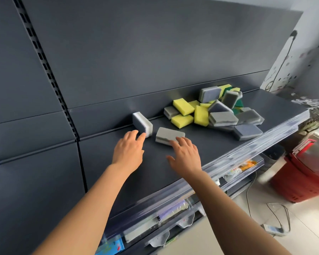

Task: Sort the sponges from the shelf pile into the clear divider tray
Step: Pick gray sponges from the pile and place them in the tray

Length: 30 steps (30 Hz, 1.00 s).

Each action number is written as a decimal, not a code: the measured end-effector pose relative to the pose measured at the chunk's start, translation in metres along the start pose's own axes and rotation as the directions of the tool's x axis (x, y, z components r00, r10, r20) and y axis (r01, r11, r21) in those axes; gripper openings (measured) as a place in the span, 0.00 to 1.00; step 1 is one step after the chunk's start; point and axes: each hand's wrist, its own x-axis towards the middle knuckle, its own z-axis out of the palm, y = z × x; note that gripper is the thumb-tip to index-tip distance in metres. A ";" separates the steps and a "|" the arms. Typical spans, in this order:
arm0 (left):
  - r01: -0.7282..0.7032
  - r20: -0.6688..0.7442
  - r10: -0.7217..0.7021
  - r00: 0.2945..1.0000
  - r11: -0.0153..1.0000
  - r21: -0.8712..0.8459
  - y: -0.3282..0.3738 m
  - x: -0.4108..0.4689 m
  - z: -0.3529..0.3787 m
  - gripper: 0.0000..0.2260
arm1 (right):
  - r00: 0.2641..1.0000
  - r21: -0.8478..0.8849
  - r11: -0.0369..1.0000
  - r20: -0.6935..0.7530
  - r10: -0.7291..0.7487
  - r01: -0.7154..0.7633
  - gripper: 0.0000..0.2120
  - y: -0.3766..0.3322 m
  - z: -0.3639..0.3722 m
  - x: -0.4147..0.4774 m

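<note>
The left hand (129,148), fingers straight, touches the upright sponge (143,124); the right hand (186,155), fingers also straight, touches the lying grey sponge (169,135).

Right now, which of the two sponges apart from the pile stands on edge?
The white-backed grey sponge by the back panel, at the left hand. The all-grey sponge at the right hand lies flat.
</note>
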 end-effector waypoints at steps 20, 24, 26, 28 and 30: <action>0.422 0.066 -0.454 0.888 0.751 -0.507 0.004 0.095 0.043 0.14 | 0.922 0.111 0.988 0.383 0.058 -0.109 0.29 0.030 0.015 0.114; 0.512 0.103 -0.579 0.808 0.606 -0.609 0.008 0.079 0.038 0.17 | 0.915 0.255 0.950 0.399 0.068 -0.181 0.31 0.030 0.011 0.106; 0.542 0.120 -0.636 0.762 0.526 -0.655 0.008 0.067 0.033 0.17 | 0.926 0.299 0.937 0.374 0.057 -0.179 0.31 0.029 0.008 0.100; 0.556 0.126 -0.680 0.722 0.463 -0.690 0.011 0.054 0.027 0.16 | 0.946 0.367 0.917 0.323 0.036 -0.160 0.31 0.031 0.004 0.093; 0.547 0.114 -0.703 0.702 0.429 -0.719 0.016 0.036 0.021 0.15 | 0.960 0.482 0.863 0.279 0.010 -0.149 0.32 0.032 0.000 0.084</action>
